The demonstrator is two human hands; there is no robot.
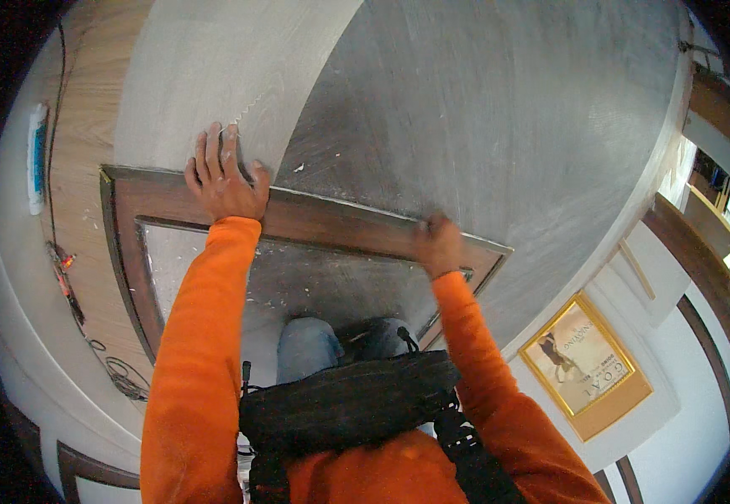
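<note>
A brown wooden frame [323, 223] with a pale, chipped edge lies in front of me over grey and pale boards. My left hand [226, 181] rests open on its far edge at the left, fingers spread onto the pale board [214, 59]. My right hand [439, 244] is at the same edge farther right, slightly blurred, its fingers curled; whether they grip anything is hidden. My knees [306, 344] show inside the frame's outline, behind a black pouch [348, 403].
A white-and-blue tube [37, 155], a red-and-black tool [64, 277] and looped cable [121, 378] lie at the left on wood-look flooring [88, 101]. A dark grey surface [483, 101] stretches ahead. A gold-framed picture [583, 361] and brown trim [701, 277] are at the right.
</note>
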